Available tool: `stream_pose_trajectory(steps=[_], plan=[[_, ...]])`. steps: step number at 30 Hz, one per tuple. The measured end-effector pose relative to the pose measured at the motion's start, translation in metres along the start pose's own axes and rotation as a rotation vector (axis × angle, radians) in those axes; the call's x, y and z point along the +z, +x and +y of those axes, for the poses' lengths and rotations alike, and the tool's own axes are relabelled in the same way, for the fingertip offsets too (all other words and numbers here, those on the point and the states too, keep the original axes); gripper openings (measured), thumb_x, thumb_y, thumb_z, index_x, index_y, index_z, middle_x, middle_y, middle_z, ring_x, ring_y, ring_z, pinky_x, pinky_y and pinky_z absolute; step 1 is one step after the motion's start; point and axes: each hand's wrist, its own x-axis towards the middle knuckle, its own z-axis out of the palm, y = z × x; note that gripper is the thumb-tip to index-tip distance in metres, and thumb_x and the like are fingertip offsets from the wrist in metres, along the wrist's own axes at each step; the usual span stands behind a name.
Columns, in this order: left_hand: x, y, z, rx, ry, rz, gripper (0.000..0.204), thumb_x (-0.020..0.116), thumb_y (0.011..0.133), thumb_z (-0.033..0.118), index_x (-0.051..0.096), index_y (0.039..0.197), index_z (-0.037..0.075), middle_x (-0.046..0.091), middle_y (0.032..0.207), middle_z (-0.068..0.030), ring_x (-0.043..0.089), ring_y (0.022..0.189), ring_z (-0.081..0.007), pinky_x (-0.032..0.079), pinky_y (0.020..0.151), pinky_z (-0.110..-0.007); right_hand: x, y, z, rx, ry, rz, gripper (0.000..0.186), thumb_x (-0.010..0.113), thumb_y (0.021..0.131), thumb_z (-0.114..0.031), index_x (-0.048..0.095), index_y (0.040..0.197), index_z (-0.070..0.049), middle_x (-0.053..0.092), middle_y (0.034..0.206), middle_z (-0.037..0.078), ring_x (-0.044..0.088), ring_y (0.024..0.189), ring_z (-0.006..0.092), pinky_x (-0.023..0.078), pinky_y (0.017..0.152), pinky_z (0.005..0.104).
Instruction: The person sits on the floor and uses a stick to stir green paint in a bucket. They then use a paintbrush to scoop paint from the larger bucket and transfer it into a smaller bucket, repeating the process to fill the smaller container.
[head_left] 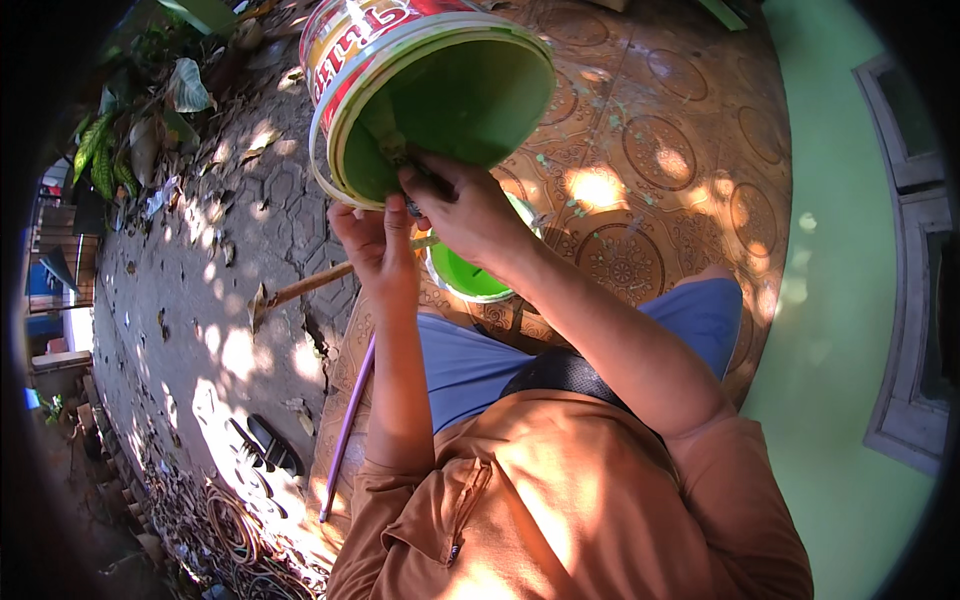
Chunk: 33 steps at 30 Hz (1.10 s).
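A large red, yellow and white plastic bucket [345, 48] is tilted with its mouth toward me, its inside coated green. My left hand [372, 240] grips the lower rim, its fingertips partly hidden behind the rim and my other hand. My right hand [462, 200] is closed round the dark handle of a paintbrush [383, 122], whose green-smeared head reaches into the bucket against the inner wall. Under my right forearm stands a smaller tub of bright green paint [462, 274], partly covered by that arm.
I sit on patterned brown tiles [690, 150] spotted with paint, beside a green wall [840, 330] with a window [915, 300]. To the left lie a wooden stick [312, 284], a purple pole [350, 425], dark sandals [270, 445] and a coiled hose [235, 525]. Leafy plants [100, 155] grow far left.
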Motion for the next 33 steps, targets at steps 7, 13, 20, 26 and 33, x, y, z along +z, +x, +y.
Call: stream_pose_trajectory(steps=[7, 13, 20, 26, 33], plan=[[0.005, -0.001, 0.002, 0.000, 0.008, 0.023, 0.039, 0.054, 0.100, 0.001, 0.035, 0.133, 0.008, 0.059, 0.123, -0.0089, 0.059, 0.104, -0.0127, 0.050, 0.080, -0.025, 0.001, -0.002, 0.003, -0.026, 0.016, 0.005, 0.029, 0.056, 0.100, -0.020, 0.061, 0.123, -0.003, 0.068, 0.091, 0.015, 0.062, 0.074, 0.0175, 0.051, 0.070, 0.0325], [0.006, 0.000, 0.000, -0.019, -0.039, 0.007, 0.035, 0.053, 0.100, 0.001, 0.037, 0.130, 0.010, 0.059, 0.122, -0.0082, 0.060, 0.103, -0.0123, 0.052, 0.075, -0.024, -0.001, 0.001, 0.012, -0.055, 0.020, 0.004, 0.036, 0.059, 0.100, -0.023, 0.060, 0.129, -0.002, 0.069, 0.095, 0.013, 0.062, 0.079, 0.0138, 0.052, 0.072, 0.0298], [0.015, 0.000, -0.005, -0.115, -0.224, 0.184, 0.028, 0.055, 0.100, 0.003, 0.038, 0.120, 0.010, 0.058, 0.114, -0.0085, 0.062, 0.100, -0.0151, 0.058, 0.080, -0.032, -0.009, -0.001, 0.017, 0.008, 0.117, -0.010, 0.042, 0.057, 0.102, -0.026, 0.056, 0.135, -0.001, 0.069, 0.099, 0.007, 0.060, 0.080, 0.0089, 0.052, 0.070, 0.0265], [0.004, 0.009, -0.016, -0.127, -0.168, 0.223, 0.026, 0.054, 0.100, 0.003, 0.036, 0.118, 0.006, 0.054, 0.122, -0.0132, 0.060, 0.111, -0.0227, 0.058, 0.091, -0.044, -0.034, -0.030, 0.004, 0.182, 0.082, -0.048, 0.048, 0.057, 0.102, -0.028, 0.050, 0.142, -0.001, 0.060, 0.089, -0.002, 0.053, 0.073, 0.0031, 0.048, 0.064, 0.0215], [-0.030, 0.021, -0.028, -0.154, -0.072, 0.332, 0.029, 0.055, 0.098, -0.001, 0.037, 0.120, 0.005, 0.053, 0.122, -0.0153, 0.059, 0.112, -0.0237, 0.057, 0.095, -0.050, -0.078, -0.094, -0.007, 0.379, 0.066, -0.084, 0.046, 0.057, 0.103, -0.025, 0.049, 0.145, -0.008, 0.055, 0.086, -0.006, 0.049, 0.069, 0.0015, 0.044, 0.060, 0.0175]])
